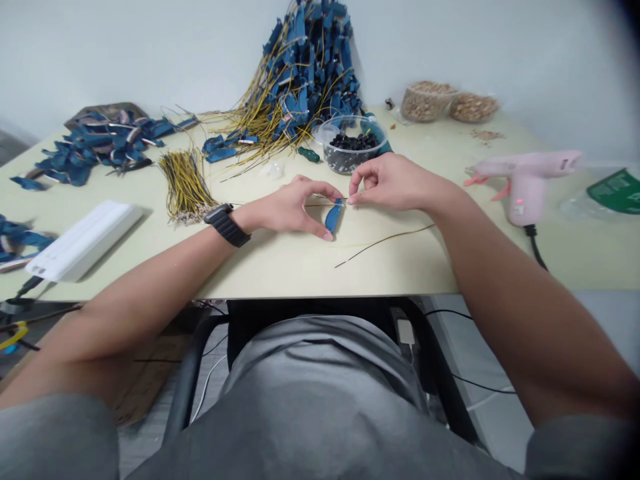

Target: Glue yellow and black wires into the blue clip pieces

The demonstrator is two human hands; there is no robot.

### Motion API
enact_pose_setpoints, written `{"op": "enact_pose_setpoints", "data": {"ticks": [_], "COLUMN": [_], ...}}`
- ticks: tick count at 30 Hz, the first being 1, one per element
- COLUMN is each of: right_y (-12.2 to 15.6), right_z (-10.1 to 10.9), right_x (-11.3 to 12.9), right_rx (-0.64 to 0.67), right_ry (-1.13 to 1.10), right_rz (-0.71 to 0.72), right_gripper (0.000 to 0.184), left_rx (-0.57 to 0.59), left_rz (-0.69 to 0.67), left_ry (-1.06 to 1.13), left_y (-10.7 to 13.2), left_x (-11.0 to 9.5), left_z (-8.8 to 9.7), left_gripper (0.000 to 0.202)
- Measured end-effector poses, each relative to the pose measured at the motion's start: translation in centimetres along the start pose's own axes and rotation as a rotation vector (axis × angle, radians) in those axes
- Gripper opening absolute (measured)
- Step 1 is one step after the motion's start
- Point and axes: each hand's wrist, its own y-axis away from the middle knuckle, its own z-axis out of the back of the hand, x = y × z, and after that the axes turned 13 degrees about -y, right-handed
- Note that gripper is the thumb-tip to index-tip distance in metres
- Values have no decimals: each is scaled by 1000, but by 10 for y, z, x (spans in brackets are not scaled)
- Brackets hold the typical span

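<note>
Between the thumb and fingers of my left hand (287, 208) is a small curved blue piece (333, 217), held just above the table. A thin dark wire runs under that hand toward the piece's upper end. My right hand (383, 183) is close by on the right, thumb and index finger pinched together at the piece's upper end. What sits in that pinch is too small to make out. A loose black and yellow wire (370, 249) lies on the table in front of the hands. Behind them stands a clear round tub (345, 162) of small black parts.
A tall heap of blue pieces with yellow wires (310, 73) rises at the back. Leftward are a wire bundle (185, 183), a pile of blue pieces (95, 143) and a white box (87, 240). A pink glue gun (527, 180) stands right, near bagged beige bits (427, 100).
</note>
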Motion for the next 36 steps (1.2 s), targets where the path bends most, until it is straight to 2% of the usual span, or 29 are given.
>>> {"op": "enact_pose_setpoints", "data": {"ticks": [11, 17, 27, 31, 36], "right_y": [-11, -8, -7, -4, 2], "right_z": [-7, -9, -6, 5, 16], "right_x": [-17, -10, -10, -20, -28], "right_rx": [16, -4, 23, 85, 80], "right_ry": [-106, -83, -75, -79, -95], "right_rz": [54, 40, 45, 74, 98], "right_gripper": [23, 16, 16, 33, 62], "left_rx": [38, 18, 22, 4, -39], "left_rz": [-47, -55, -61, -75, -59], "left_ry": [1, 11, 6, 25, 33], "left_y": [-3, -4, -4, -6, -8], "left_x": [1, 3, 3, 6, 5], "left_z": [5, 2, 1, -4, -13], "left_gripper": [95, 93, 98, 102, 115]}}
